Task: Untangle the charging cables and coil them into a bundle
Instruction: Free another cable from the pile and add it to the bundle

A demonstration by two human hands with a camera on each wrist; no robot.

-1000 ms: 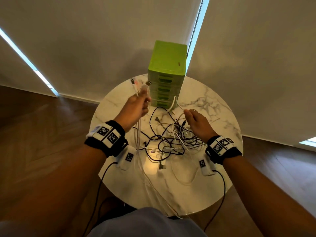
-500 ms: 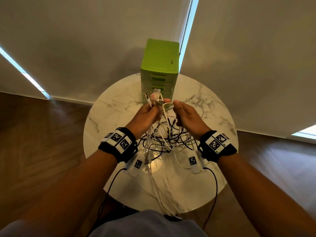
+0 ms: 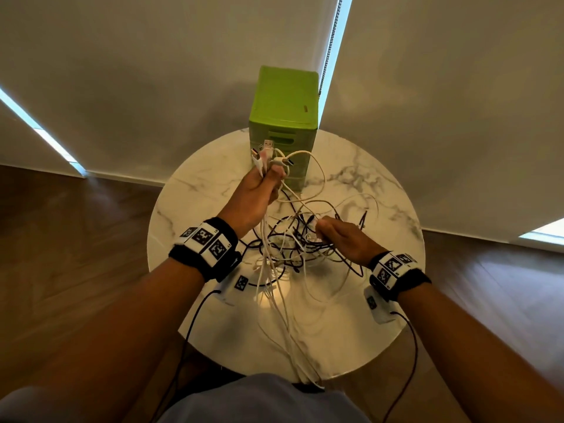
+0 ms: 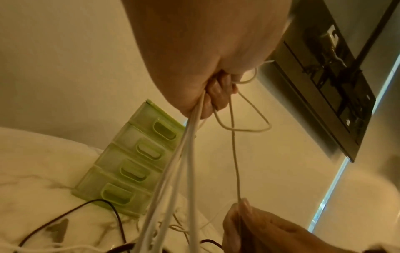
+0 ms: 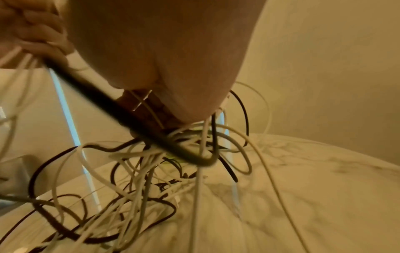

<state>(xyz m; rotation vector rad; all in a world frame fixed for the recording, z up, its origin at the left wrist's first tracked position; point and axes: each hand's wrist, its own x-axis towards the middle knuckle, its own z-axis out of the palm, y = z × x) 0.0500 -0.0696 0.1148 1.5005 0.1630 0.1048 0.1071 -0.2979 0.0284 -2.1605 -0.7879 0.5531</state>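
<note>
White and black charging cables (image 3: 293, 248) lie tangled on the marble table (image 3: 381, 190), before a green drawer box (image 3: 283, 99); the left hand (image 3: 254, 193) grips several plug ends upright. Left wrist: white strands (image 4: 173, 171) hang from its fist. Right wrist: the right hand (image 5: 164, 56) pinches strands above the heap
</note>
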